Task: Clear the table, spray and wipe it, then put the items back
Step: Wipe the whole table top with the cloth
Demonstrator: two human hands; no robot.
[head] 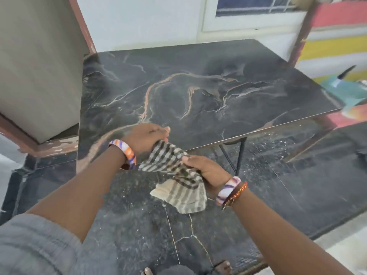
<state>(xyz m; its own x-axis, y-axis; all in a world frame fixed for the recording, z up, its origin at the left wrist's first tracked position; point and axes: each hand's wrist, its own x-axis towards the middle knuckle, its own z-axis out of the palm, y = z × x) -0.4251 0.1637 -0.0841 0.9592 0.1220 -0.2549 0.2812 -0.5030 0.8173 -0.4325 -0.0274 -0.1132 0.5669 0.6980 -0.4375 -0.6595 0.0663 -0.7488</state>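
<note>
A dark marble-patterned table (198, 86) stands in front of me with nothing on its top. Both hands hold a striped brown-and-cream cloth (176, 175) just off the table's near edge, above the floor. My left hand (147, 138) grips the cloth's upper end over the table's front edge. My right hand (204, 168) grips the other end lower down, and a loose flap hangs below it. Each wrist wears a patterned bangle.
A grey cabinet or wall block (37, 66) stands to the left of the table. A white wall with a window frame (248, 18) is behind it. Colourful striped fabric (335, 42) lies to the right. The floor (278, 185) is dark speckled tile.
</note>
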